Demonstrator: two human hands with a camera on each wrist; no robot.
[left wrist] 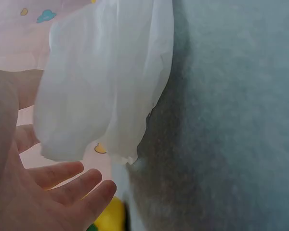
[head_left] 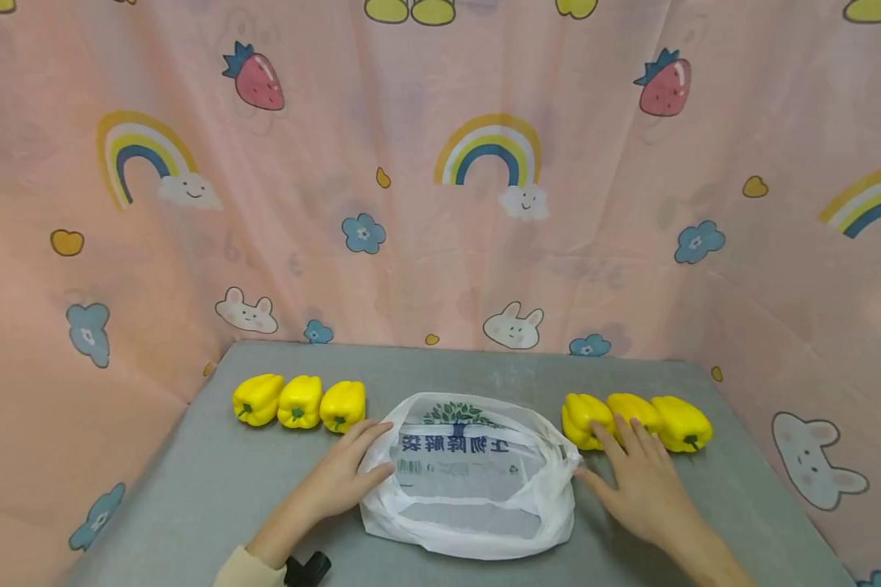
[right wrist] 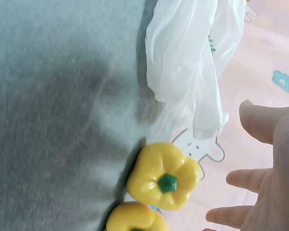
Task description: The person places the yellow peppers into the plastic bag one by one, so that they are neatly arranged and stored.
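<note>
A white plastic bag [head_left: 477, 540] with printed characters and a green tree stands on the grey table, its mouth spread wide. My left hand [head_left: 338, 481] is at the bag's left rim, fingers extended. In the left wrist view, the thumb and forefinger pass partly behind the white film [left wrist: 96, 77]. My right hand [head_left: 646, 493] is spread beside the bag's right side, its fingers overlapping the right-hand yellow bell peppers [head_left: 679, 422] in the head view. The right wrist view shows those fingers apart from both the bag [right wrist: 188, 62] and a yellow bell pepper [right wrist: 151, 175].
Left of the bag, three more yellow bell peppers [head_left: 300, 401] sit in a row near the left fingertips. A pink patterned curtain [head_left: 440, 269] hangs around the back and sides of the grey table [head_left: 191, 505]. Something black [head_left: 308, 568] shows at the left wrist.
</note>
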